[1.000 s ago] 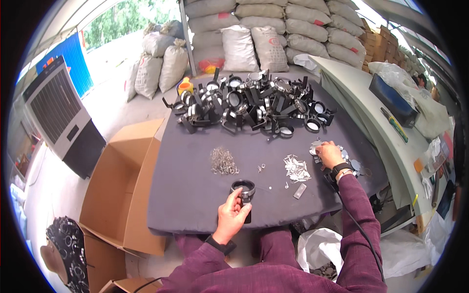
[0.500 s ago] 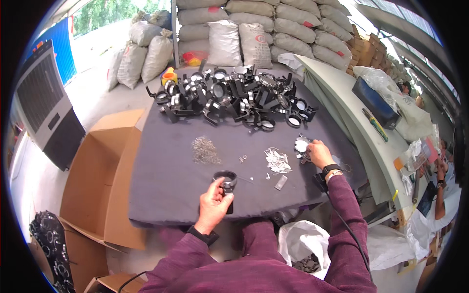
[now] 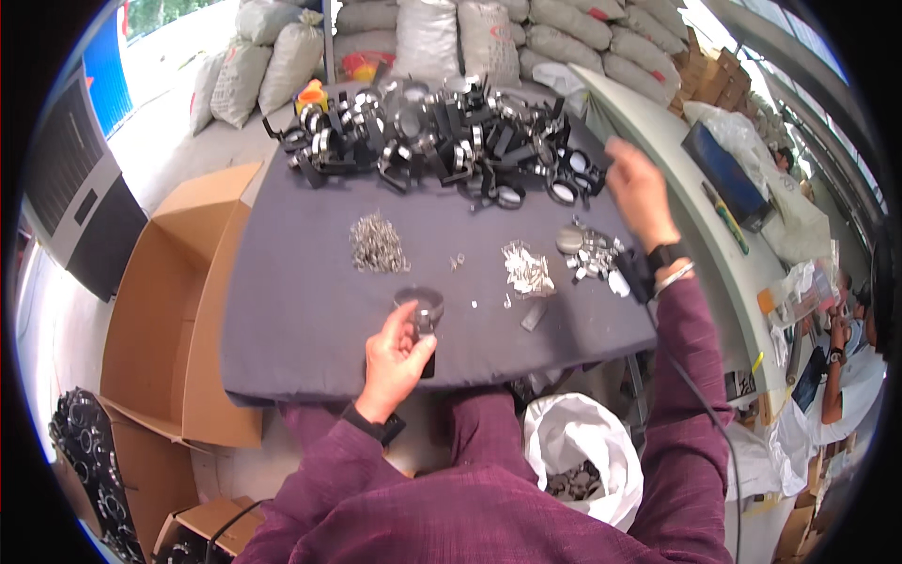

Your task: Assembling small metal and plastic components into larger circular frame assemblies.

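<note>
My left hand (image 3: 395, 362) is closed on a black ring-shaped part (image 3: 420, 303) with a short stem, held over the near edge of the table. Out to the right, my right hand (image 3: 643, 193) is raised beside the pile's right end; motion blurs its fingers, so whether it holds anything is unclear. Closest to it on the table lies a small heap of discs and metal bits (image 3: 592, 254). Two more heaps sit in the middle: thin metal pieces (image 3: 378, 244) and small whitish strips (image 3: 527, 271). A flat grey rectangular piece (image 3: 534, 316) lies by the strips.
Black ring-shaped parts with round discs (image 3: 442, 141) are piled across the table's far side. At the left stands an open cardboard box (image 3: 155, 320). A white sack (image 3: 601, 451) of dark pieces is below the near edge. Stuffed sacks (image 3: 427, 42) line the back.
My right hand has left the heap of discs and metal bits and moved up and away, toward the far right. My left hand keeps the ring-shaped part. The whole view has shifted a little.
</note>
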